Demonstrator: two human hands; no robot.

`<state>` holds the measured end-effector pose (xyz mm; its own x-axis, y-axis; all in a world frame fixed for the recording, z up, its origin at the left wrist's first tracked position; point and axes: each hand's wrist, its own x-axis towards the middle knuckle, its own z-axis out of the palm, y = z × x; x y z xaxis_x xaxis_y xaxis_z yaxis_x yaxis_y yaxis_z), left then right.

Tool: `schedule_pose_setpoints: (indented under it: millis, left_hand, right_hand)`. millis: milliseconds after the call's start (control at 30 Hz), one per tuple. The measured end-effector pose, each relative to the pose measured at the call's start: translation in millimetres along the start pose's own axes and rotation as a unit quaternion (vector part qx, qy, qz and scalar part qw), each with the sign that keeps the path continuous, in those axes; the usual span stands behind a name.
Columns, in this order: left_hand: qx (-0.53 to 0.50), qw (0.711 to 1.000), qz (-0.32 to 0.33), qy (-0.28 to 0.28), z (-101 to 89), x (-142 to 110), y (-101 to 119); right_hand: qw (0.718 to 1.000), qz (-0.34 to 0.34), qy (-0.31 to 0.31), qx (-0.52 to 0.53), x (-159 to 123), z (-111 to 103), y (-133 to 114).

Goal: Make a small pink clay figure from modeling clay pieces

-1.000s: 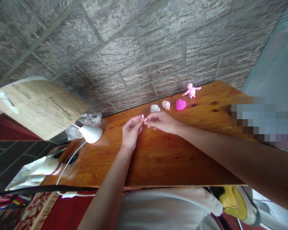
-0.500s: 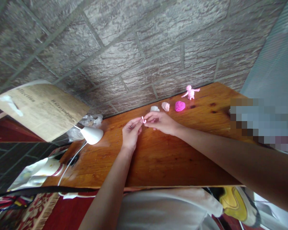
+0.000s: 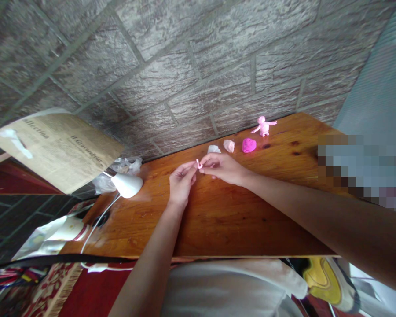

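A small curved piece of pink clay is pinched between my two hands, above the wooden table. My left hand grips its left side with thumb and forefinger. From the right, the fingertips of my right hand close on the same piece. Just behind my right hand lies a white lump of clay, partly hidden by the fingers. Beside it sit a pale pink lump and a bright magenta lump. A pink clay figure with outstretched arms stands upright behind the magenta lump.
The wooden table runs along a stone-patterned wall. On the left are a lamp with a white base and a printed paper shade, its white cable, a crumpled plastic bag and a white cup.
The view has shifted very slightly. Both hands keep their pinch on the pink clay piece, with only a small movement of the right fingers.
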<state>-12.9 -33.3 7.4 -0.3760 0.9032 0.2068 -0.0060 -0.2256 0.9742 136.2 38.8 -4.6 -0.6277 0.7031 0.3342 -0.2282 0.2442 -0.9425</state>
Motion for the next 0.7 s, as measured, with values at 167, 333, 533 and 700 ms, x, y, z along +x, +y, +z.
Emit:
schedule_pose_setpoints:
  millis: [167, 333, 533, 700]
  left_hand:
    - [-0.001, 1.0, 0.003, 0.002, 0.3, -0.1, -0.1]
    - [-0.006, 1.0, -0.004, 0.001, 0.0, 0.1, -0.5]
    - [-0.006, 1.0, -0.006, -0.005, 0.0, -0.1, -0.3]
    - [-0.013, 1.0, -0.013, 0.0, 0.6, 0.1, 0.3]
  right_hand:
    - [1.0, 0.003, 0.002, -0.001, 0.0, -0.4, 0.7]
    - [1.0, 0.003, 0.002, 0.0, -0.1, -0.9, 1.3]
    - [1.0, 0.001, -0.004, -0.008, -0.1, -0.9, 0.3]
    - [1.0, -0.001, -0.008, -0.001, -0.1, -0.6, 0.8]
